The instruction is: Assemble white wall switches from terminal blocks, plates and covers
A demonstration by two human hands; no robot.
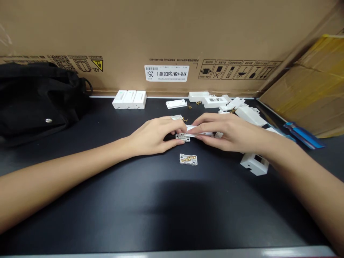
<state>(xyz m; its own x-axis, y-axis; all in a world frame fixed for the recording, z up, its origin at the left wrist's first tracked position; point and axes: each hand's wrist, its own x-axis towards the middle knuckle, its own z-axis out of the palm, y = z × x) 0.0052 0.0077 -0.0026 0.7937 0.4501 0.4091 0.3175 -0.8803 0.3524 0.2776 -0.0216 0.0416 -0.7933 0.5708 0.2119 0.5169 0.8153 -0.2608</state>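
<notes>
Grey metal front edge [172,252] of the bench crosses the bottom of the view, with black bench top [161,215] beyond it. Right hand [228,132] is closed in a pinch on a thin white plastic strip [197,131], thumb below, fingers above. Left hand [153,136] is curled over a small white switch base [182,138], right beside the strip's end. Contact looks likely, but grip force can't be told from here.

Second switch base [188,159] with brass contacts lies loose just in front of the hands. Third white piece [176,117] sits partly hidden behind the left fingers. Tiny brass parts [189,106] lie further back.

Handling, my read: light, stiff moulded plastic, smooth enough to slip. Strip looks thin, so it may flex or snap under side load. Best hold is the base's long edges, clear of the brass, and the strip near its ends.

Hidden: fingers cover most of the strip and the base beneath it, so can't tell if they're joined or only touching. Same for the mating features. Blue object [303,135] at right can't be identified; its shape reads like a tool, no more.
</notes>
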